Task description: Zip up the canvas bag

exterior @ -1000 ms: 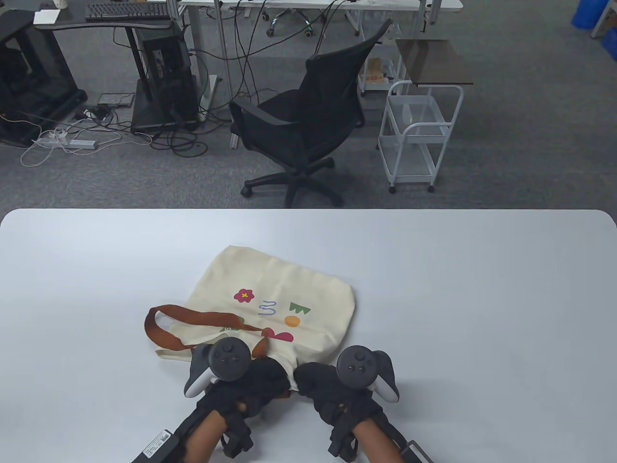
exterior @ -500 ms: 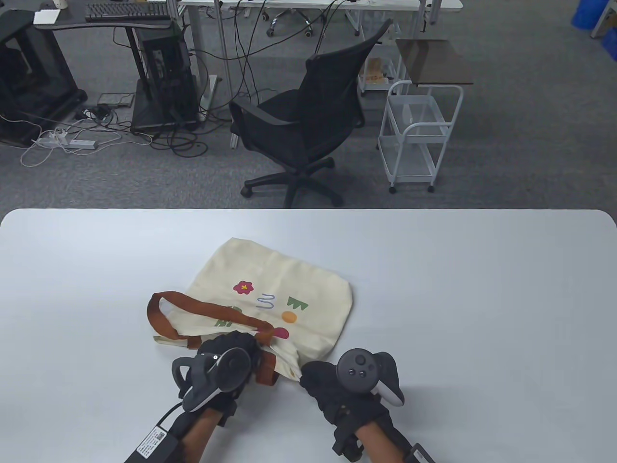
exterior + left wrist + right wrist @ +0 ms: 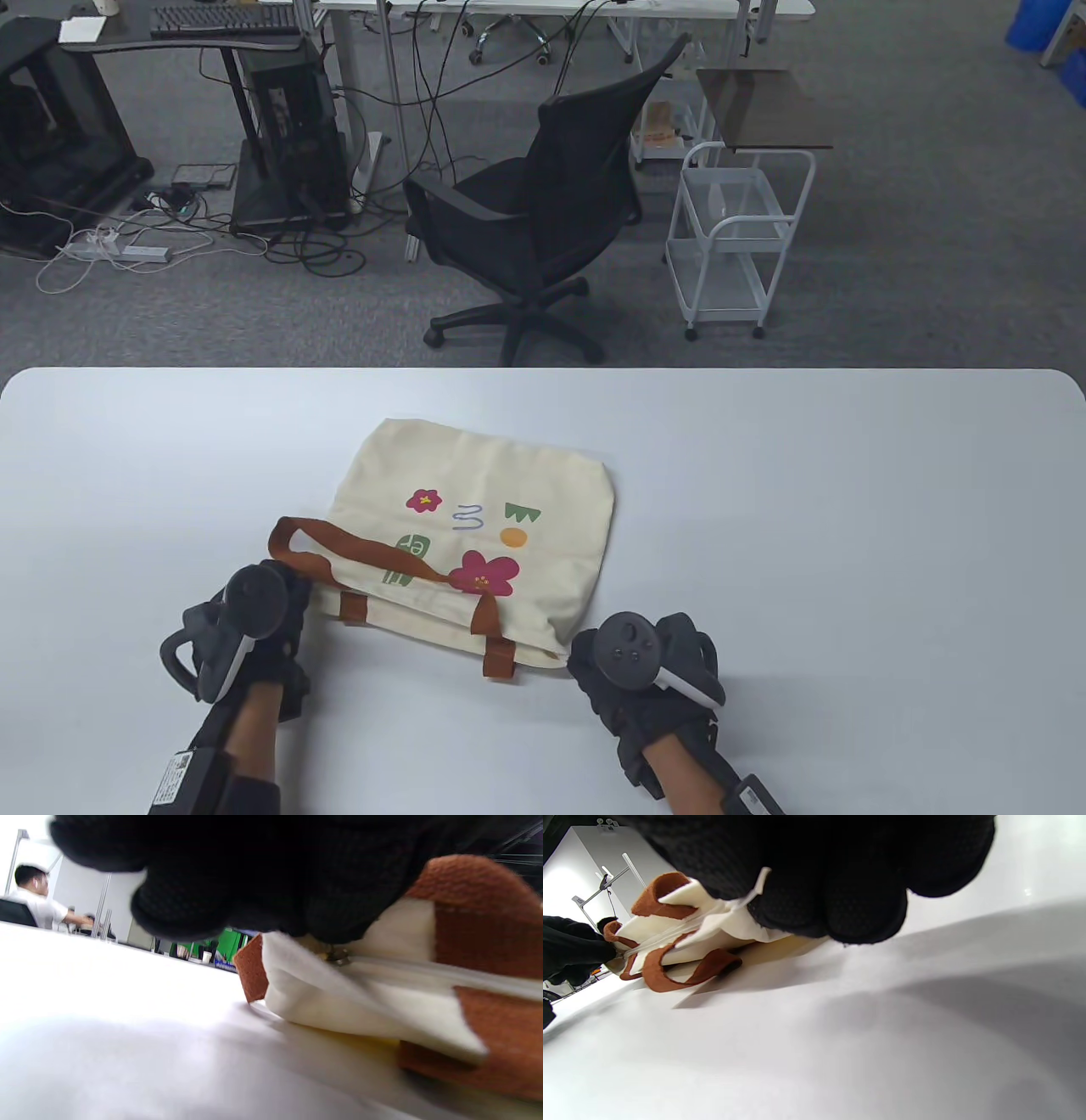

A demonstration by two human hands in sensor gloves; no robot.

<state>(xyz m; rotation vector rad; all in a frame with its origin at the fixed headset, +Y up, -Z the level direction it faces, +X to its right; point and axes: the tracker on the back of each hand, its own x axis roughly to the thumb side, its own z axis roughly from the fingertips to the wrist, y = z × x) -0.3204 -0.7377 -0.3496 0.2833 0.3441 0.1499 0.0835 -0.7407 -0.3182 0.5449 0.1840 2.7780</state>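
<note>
A cream canvas bag with flower prints and brown straps lies flat on the white table, its zippered mouth toward me. My left hand is at the mouth's left end; in the left wrist view its fingers pinch the metal zipper pull, with the closed zipper line running right. My right hand grips the bag's right mouth corner; in the right wrist view its fingers pinch the cream fabric end. The bag mouth stretches between both hands.
An office chair and a white wire trolley stand on the floor beyond the table's far edge. Desks with cables are farther back.
My left hand has moved left along the bag mouth, from its middle to its left end. The bag has turned and flattened, its mouth pulled straight. My right hand shifted slightly right, holding the corner.
</note>
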